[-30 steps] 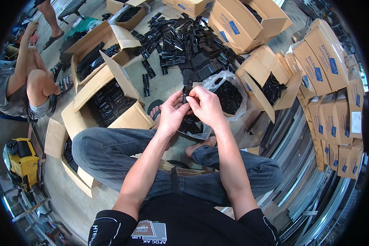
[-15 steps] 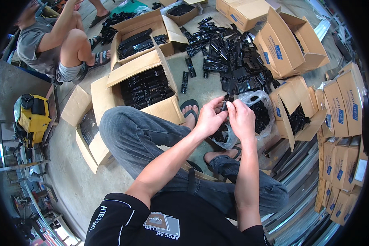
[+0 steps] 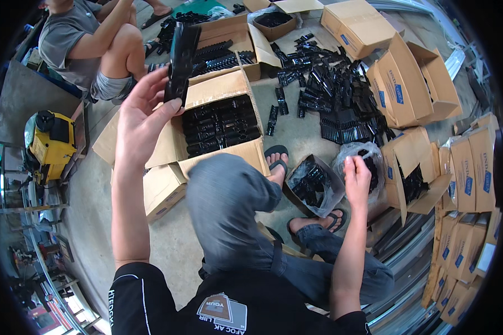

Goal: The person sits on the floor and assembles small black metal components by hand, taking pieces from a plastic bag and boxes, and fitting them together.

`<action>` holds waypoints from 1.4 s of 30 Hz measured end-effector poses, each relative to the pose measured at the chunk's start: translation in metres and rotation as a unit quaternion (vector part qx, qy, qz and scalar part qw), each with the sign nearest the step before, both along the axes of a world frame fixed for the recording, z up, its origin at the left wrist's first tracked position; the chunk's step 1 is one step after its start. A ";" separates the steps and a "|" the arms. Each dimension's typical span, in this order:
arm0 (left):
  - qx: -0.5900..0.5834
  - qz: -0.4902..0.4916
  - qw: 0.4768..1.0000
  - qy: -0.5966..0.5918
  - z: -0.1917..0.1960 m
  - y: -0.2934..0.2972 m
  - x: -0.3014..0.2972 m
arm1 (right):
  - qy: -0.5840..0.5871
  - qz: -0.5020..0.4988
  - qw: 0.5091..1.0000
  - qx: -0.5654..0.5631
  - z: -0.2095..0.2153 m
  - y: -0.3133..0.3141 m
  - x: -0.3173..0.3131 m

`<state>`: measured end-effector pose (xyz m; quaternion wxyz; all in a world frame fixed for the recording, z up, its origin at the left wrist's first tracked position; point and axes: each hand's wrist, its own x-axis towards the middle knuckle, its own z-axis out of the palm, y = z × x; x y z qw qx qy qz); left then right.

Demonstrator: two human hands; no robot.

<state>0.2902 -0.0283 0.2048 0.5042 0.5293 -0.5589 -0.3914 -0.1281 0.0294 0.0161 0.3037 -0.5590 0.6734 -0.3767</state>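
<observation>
My left hand point(image 3: 140, 114) is raised and grips a long black part point(image 3: 181, 61) with a glossy face between thumb and fingers. The part stands nearly upright, in front of an open cardboard box point(image 3: 223, 159) with rows of similar black parts. My right hand point(image 3: 356, 178) is closed, fingertips pressed together; whatever it may hold is hidden. It hovers beside a clear plastic bag point(image 3: 349, 149) with black pieces inside. Just left of it, between my feet, a small box lined with plastic point(image 3: 334, 192) holds more small black pieces.
A large heap of black parts point(image 3: 346, 106) covers the floor ahead. Open cartons point(image 3: 399, 92) and stacked boxes point(image 3: 464, 234) line the right side. Another person point(image 3: 86, 42) sits at the far left, near a yellow machine point(image 3: 53, 145). Metal lengths point(image 3: 397, 262) lie at lower right.
My hands, together over the small box before, have parted. The left has swung up and left with the long black part; the right has moved slightly right and down. The view has shifted.
</observation>
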 end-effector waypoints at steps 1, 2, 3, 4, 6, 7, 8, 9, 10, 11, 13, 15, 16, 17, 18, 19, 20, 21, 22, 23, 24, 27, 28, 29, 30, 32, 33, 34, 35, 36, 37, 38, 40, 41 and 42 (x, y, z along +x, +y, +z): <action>0.024 0.014 1.000 -0.010 -0.015 -0.009 0.018 | 0.022 0.005 1.000 0.009 -0.001 0.002 0.002; 0.071 -0.017 0.997 -0.013 -0.037 -0.018 0.038 | 0.036 0.014 0.999 0.000 -0.007 0.004 0.002; 0.119 -0.050 0.992 -0.011 -0.068 -0.028 0.053 | 0.053 0.022 0.998 -0.007 -0.014 0.006 0.001; 0.160 -0.060 0.985 -0.007 -0.097 -0.031 0.064 | 0.053 0.030 0.998 -0.008 -0.019 0.006 0.004; 0.218 -0.068 0.974 0.005 -0.161 -0.036 0.074 | 0.078 0.034 0.996 0.031 -0.027 0.009 0.006; 0.238 -0.063 0.969 0.011 -0.193 -0.036 0.072 | 0.085 0.038 0.995 0.037 -0.031 0.014 0.006; 0.265 -0.090 0.960 -0.022 -0.215 -0.039 0.068 | 0.073 0.025 0.994 0.073 -0.035 0.016 0.005; 0.292 -0.117 0.948 -0.054 -0.235 -0.042 0.066 | 0.060 0.011 0.992 0.109 -0.039 0.019 0.003; 0.296 -0.147 0.942 -0.061 -0.263 -0.047 0.062 | 0.051 -0.003 0.993 0.103 -0.050 0.025 -0.002; 0.299 -0.160 0.934 -0.112 -0.273 -0.049 0.054 | 0.056 -0.004 0.993 0.107 -0.059 0.032 -0.008; 0.302 -0.221 0.914 -0.157 -0.288 -0.054 0.037 | 0.007 -0.036 0.984 0.174 -0.073 0.041 -0.020; 0.296 -0.273 0.901 -0.161 -0.315 -0.057 0.036 | -0.004 -0.051 0.982 0.182 -0.081 0.039 -0.016; 0.246 -0.285 0.896 -0.235 -0.317 -0.057 0.031 | -0.012 -0.054 0.980 0.189 -0.083 0.038 -0.015; 0.249 -0.288 0.895 -0.232 -0.317 -0.058 0.027 | -0.020 -0.056 0.979 0.196 -0.085 0.038 -0.014; 0.284 -0.256 0.894 -0.233 -0.318 -0.059 0.023 | -0.017 -0.058 0.978 0.200 -0.087 0.038 -0.013; 0.318 -0.223 0.891 -0.235 -0.315 -0.060 0.020 | -0.016 -0.057 0.978 0.198 -0.087 0.036 -0.009; 0.320 -0.225 0.891 -0.232 -0.312 -0.056 0.018 | -0.016 -0.055 0.979 0.196 -0.088 0.034 -0.005; 0.271 -0.160 0.912 -0.262 -0.309 -0.049 0.015 | -0.013 -0.056 0.978 0.200 -0.089 0.032 -0.004; 0.220 -0.091 0.926 -0.293 -0.307 -0.042 0.014 | -0.019 -0.049 0.978 0.202 -0.091 0.028 -0.001; 0.222 -0.091 0.926 -0.291 -0.310 -0.037 0.013 | -0.024 -0.042 0.978 0.205 -0.094 0.026 0.001; 0.165 -0.078 0.943 -0.279 -0.315 -0.032 0.012 | -0.013 -0.035 0.978 0.205 -0.098 0.025 0.003; 0.129 -0.094 0.950 -0.269 -0.319 -0.028 0.002 | -0.001 -0.017 0.976 0.218 -0.108 0.021 0.011; 0.131 -0.081 0.948 -0.279 -0.318 -0.033 -0.002 | -0.001 -0.007 0.975 0.221 -0.108 0.020 0.014; 0.134 -0.069 0.945 -0.289 -0.317 -0.038 -0.004 | -0.001 -0.004 0.975 0.221 -0.110 0.020 0.015; 0.123 -0.039 0.943 -0.306 -0.326 -0.045 -0.005 | 0.011 0.004 0.977 0.211 -0.114 0.021 0.016; 0.127 -0.017 0.931 -0.343 -0.327 -0.058 -0.005 | 0.015 0.015 0.980 0.196 -0.119 0.023 0.019; 0.131 0.005 0.916 -0.380 -0.327 -0.065 -0.006 | 0.015 0.011 0.980 0.197 -0.120 0.024 0.018; 0.161 -0.017 0.897 -0.411 -0.330 -0.069 -0.003 | 0.021 0.005 0.979 0.205 -0.114 0.023 0.024; 0.161 -0.020 0.897 -0.412 -0.332 -0.071 -0.003 | 0.027 -0.002 0.977 0.213 -0.110 0.022 0.028; 0.231 -0.014 0.868 -0.439 -0.335 -0.073 -0.003 | 0.030 -0.003 0.975 0.218 -0.109 0.023 0.028; 0.299 -0.009 0.835 -0.462 -0.330 -0.076 -0.005 | 0.030 -0.008 0.975 0.220 -0.110 0.025 0.025; 0.334 0.030 0.821 -0.462 -0.326 -0.080 -0.007 | 0.031 -0.012 0.976 0.216 -0.111 0.027 0.021; 0.376 0.029 0.824 -0.423 -0.334 -0.077 0.002 | 0.030 -0.017 0.976 0.213 -0.112 0.029 0.017; 0.418 0.033 0.824 -0.382 -0.339 -0.074 0.007 | 0.028 -0.017 0.976 0.213 -0.113 0.028 0.017; 0.438 0.005 0.817 -0.374 -0.345 -0.073 0.010 | 0.026 -0.016 0.977 0.213 -0.113 0.028 0.017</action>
